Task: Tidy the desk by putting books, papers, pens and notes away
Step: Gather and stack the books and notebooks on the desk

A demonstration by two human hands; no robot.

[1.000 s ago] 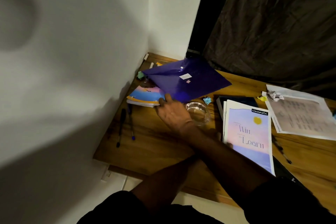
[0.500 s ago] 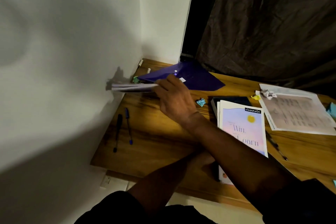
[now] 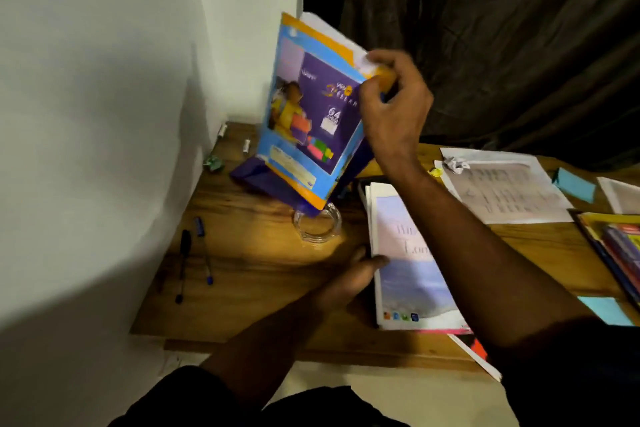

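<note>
Wooden desk (image 3: 263, 274) stands in a corner between white wall and dark curtain. A second ago the notebook (image 3: 311, 121) lay flat under the purple folder (image 3: 256, 177); now the right hand (image 3: 391, 107) pinches its top corner and holds it upright above the desk. The left hand (image 3: 349, 282) rests with loose fingers on the book stack (image 3: 408, 274). Probably the notebook goes onto this stack next; two pens (image 3: 194, 260) wait near the wall.

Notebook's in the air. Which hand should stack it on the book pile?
Right. The right hand already pinches the notebook by its top corner, raised just behind the book pile. The left hand rests at the pile's near-left edge and can steady it.
</note>
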